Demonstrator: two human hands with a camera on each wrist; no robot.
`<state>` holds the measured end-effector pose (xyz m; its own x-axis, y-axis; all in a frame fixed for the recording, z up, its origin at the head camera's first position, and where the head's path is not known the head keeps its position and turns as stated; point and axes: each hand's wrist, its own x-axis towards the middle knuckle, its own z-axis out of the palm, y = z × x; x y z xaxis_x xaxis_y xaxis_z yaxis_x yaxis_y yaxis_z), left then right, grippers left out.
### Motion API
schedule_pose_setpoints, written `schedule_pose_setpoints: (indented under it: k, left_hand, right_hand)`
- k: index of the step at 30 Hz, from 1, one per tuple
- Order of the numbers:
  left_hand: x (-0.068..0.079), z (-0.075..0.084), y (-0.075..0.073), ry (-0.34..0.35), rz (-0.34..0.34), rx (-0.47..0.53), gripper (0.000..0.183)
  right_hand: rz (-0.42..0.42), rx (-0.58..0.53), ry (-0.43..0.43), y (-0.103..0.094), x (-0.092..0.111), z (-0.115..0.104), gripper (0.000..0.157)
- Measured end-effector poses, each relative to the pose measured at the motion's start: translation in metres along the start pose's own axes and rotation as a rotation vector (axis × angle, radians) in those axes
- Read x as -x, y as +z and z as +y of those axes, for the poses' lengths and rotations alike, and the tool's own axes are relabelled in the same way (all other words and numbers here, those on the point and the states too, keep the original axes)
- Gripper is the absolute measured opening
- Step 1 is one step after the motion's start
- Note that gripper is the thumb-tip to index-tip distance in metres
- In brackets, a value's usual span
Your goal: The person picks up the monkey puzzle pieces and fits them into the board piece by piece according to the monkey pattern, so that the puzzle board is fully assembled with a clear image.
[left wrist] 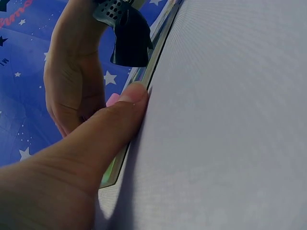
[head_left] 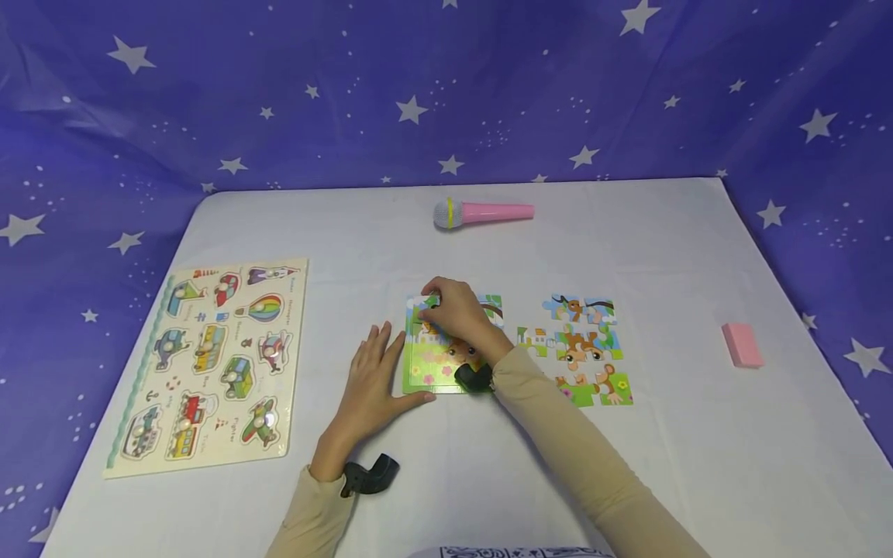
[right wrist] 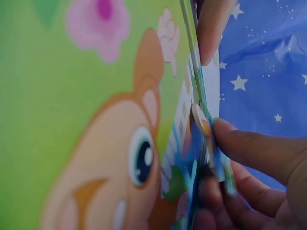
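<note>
1. A puzzle piece (right wrist: pixel 219 160) is pinched by the right hand (head_left: pixel 462 314), right at the upper-left part of the puzzle board (head_left: pixel 408 372)!
2. The board, flat on the white table (head_left: pixel 474 480), is steadied, it seems, by the left hand (head_left: pixel 375 387): fingers spread, nothing gripped.
3. Fitting looks under way; alignment is called for, then pressing flat, with loose pieces (head_left: pixel 579 356) laid out to the right.

Soft, even light fills the head view. The left wrist view is dimmer — shadow edges the puzzle board (left wrist: pixel 113 174) — while fingertips (right wrist: pixel 209 191) blur in the right.
</note>
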<state>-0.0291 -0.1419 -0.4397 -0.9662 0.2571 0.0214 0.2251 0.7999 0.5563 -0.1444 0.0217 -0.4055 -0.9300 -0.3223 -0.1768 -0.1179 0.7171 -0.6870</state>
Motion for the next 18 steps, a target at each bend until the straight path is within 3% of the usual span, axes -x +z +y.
schedule_pose_setpoints:
  k: [7, 14, 18]
  left_hand:
    - [0.000, 0.001, -0.001, -0.005, -0.005, 0.002, 0.099]
    - [0.001, 0.000, -0.001, -0.003, -0.001, -0.003, 0.100]
    - [0.001, 0.000, -0.001, 0.001, 0.000, -0.008, 0.099]
  right_hand:
    - [0.020, 0.130, -0.040, 0.000, 0.005, -0.002, 0.037]
    - [0.077, 0.282, -0.165, 0.002, 0.019, -0.006, 0.042]
    - [0.018, 0.373, -0.236, 0.003, 0.032, -0.009, 0.053]
